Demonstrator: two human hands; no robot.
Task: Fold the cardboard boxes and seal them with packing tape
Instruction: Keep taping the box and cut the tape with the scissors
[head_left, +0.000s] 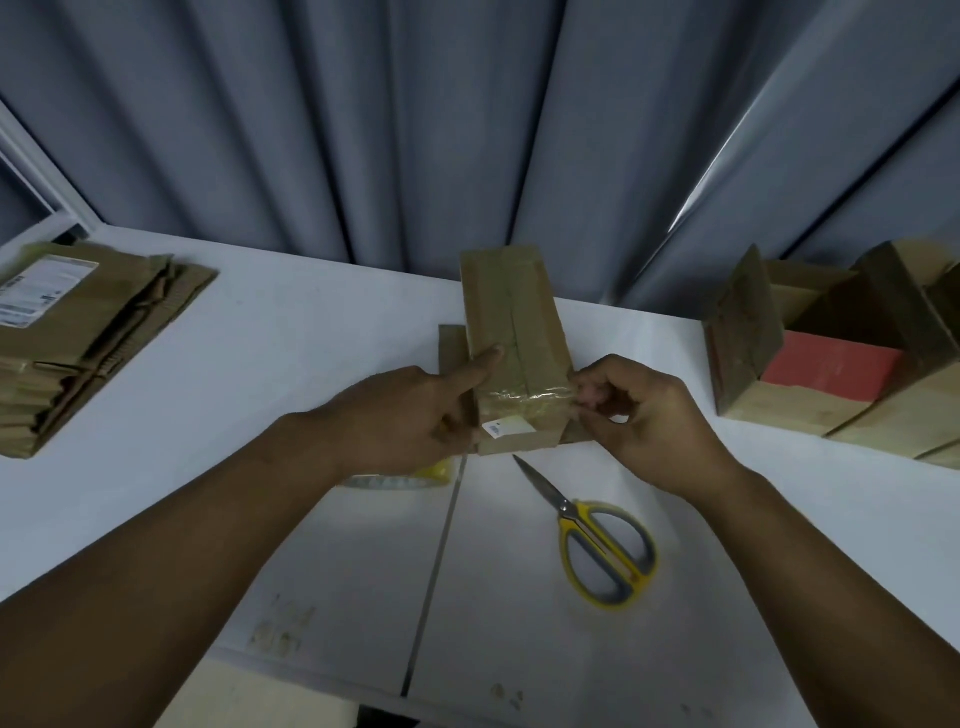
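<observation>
Head view: cardboard box (511, 317) at table (311, 322) centre, between both hands. Left hand (400, 415): index finger (483, 364) straight on box top, other fingers curled against its near-left side. Right hand (644, 415) pinches clear tape strip (524, 402) at near-right corner. Tape roll (410, 477) partly hidden under left wrist. Scissors (602, 545) just nearer than the box. Flattened cartons (88, 338) far left; open boxes (779, 405) right.
</observation>
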